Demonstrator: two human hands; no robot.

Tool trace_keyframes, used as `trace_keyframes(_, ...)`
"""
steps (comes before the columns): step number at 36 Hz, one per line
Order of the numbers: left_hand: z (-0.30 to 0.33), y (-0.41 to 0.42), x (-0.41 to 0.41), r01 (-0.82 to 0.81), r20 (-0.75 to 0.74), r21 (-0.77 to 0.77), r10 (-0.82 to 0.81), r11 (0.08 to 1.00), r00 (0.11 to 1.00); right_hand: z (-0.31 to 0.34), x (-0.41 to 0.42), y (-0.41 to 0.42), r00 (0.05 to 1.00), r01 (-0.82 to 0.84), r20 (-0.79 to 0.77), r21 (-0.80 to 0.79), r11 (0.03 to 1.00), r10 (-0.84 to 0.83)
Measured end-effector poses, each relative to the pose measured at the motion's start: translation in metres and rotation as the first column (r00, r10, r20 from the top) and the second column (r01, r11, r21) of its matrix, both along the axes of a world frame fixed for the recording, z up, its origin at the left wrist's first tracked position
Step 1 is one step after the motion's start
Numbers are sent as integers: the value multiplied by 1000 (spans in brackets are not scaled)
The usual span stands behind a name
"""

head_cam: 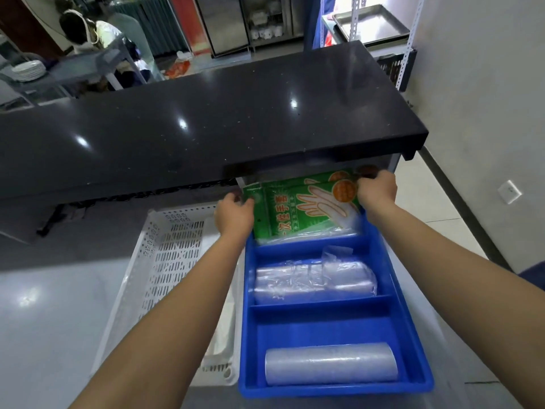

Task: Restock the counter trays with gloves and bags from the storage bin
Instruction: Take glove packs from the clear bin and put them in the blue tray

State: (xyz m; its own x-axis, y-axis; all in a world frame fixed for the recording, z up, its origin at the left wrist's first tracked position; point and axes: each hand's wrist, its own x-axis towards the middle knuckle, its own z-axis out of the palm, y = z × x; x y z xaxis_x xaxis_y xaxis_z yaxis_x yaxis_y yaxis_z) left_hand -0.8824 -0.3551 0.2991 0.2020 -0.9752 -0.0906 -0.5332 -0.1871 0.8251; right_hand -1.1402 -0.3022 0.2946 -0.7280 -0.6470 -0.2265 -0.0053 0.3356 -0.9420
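Both hands grip a stack of green plastic glove packets [298, 208] in the far compartment of a blue plastic divided tray [410, 343]. The left hand [234, 214] curls its fingers round the packets' left end, and the right hand [377, 188] pinches the right end near an orange round sticker. The packets lie flat with their long axis running left to right, across the tray, their far edge tucked under the overhang of the glossy black counter [206, 119]. The print shows a pale hand outline and red Chinese characters on a yellow band, reading sideways; the small writing is too blurred to read. In the middle compartment lies a clear, crumpled roll of plastic bags [312, 283], its axis left to right. A smoother clear bag roll [330, 364] lies the same way in the near compartment. Just left of the tray stands a white perforated plastic bin [165, 261]
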Motion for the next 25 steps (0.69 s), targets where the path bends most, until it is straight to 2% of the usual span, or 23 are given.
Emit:
trace_keyframes(3,0,-14,1,-23,-121,59,30,998,992,-2,0,-6,1000,20,24,-5,1000,-20)
trace_keyframes(8,3,-25,1,-114,-241,127,142,985,960,-2,-2,-9,989,71,131,-48,996,-65)
trace_keyframes(11,3,-29,-1,-149,-298,164,193,975,935,-1,-4,-9,989,72,129,-38,997,-66)
trace_keyframes(25,-1,-27,-12,-165,-537,121,204,979,819,3,-6,4,988,133,98,-129,983,-120)
